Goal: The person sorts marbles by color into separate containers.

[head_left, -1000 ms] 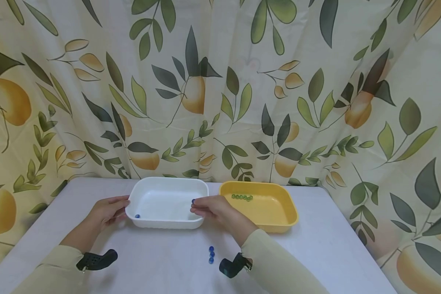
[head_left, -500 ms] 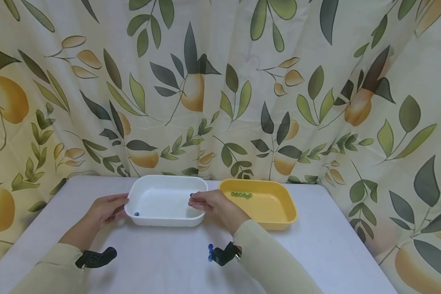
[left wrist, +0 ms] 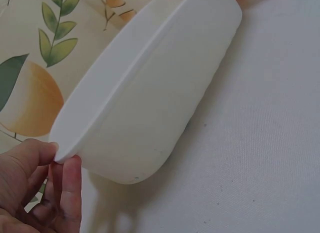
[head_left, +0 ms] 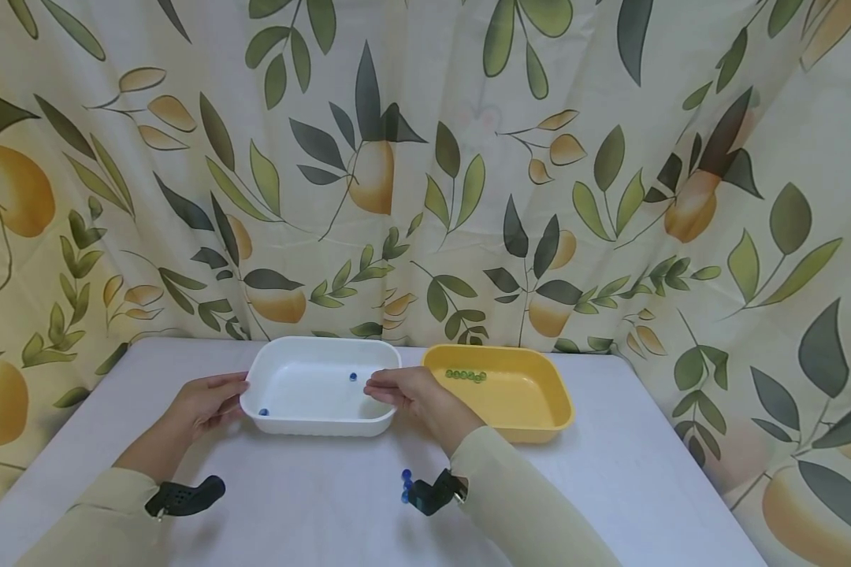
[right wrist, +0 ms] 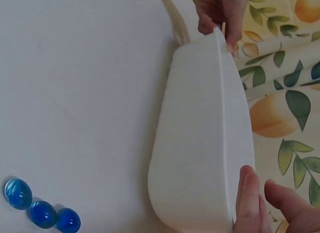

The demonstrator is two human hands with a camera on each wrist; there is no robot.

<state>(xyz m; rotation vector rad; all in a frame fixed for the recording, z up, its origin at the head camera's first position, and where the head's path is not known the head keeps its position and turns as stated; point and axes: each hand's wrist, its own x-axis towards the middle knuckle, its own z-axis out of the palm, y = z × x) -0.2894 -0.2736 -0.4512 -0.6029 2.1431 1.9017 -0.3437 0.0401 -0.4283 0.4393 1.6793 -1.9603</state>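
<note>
My left hand (head_left: 209,403) pinches the left rim of the white tray (head_left: 305,426) between thumb and fingers, as the left wrist view also shows. Over the tray's right side is my right hand (head_left: 411,394), thumb and fingers apart in the right wrist view, holding nothing. Just left of those fingertips a blue marble (head_left: 353,376) is inside the tray. Another blue marble (head_left: 264,412) lies in its near left corner. On the table, three blue marbles (right wrist: 42,214) sit in a short row, partly hidden behind the right wrist's camera in the head view.
To the right stands a yellow tray (head_left: 525,435) with a row of several green marbles (head_left: 466,376) in it. Both trays are on a table with a white cloth (head_left: 312,496). A curtain (head_left: 440,260) printed with fruit and leaves hangs right behind the table.
My right hand has let go of a blue marble, which is now in the white tray left of the fingertips. The left hand keeps its grip on the rim.
</note>
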